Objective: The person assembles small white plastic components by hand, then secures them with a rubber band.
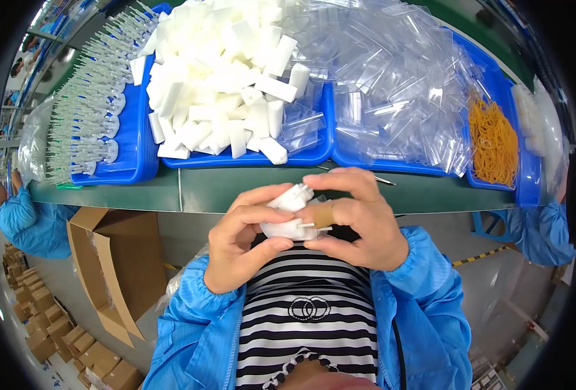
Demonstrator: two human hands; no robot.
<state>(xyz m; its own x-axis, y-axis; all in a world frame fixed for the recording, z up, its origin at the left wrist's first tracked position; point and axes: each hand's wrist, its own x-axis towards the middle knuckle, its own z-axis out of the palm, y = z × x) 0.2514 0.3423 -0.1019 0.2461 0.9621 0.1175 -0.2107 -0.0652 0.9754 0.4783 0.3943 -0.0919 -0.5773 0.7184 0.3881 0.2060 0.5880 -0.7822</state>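
Observation:
Just past the table's front edge, I hold small white parts between both hands. My left hand point(239, 244) is closed on a white piece point(281, 229), from whose right side thin pale pins stick out. A second white piece point(292, 197) sits just above it, between the fingers of both hands. My right hand point(359, 224) pinches the right side of these parts, with a tan band round one finger. Clear plastic shows between the hands, partly hidden by the fingers. I cannot tell whether the two white pieces are joined.
A blue tray point(249, 158) is heaped with white foam blocks point(216, 84). To its right, another holds clear plastic sleeves point(405, 91); beyond lie yellow rubber bands point(493, 140). Rows of pale-green-stemmed parts point(89, 104) fill the left. An open carton point(122, 260) stands below the green table point(216, 188). Co-workers sit either side.

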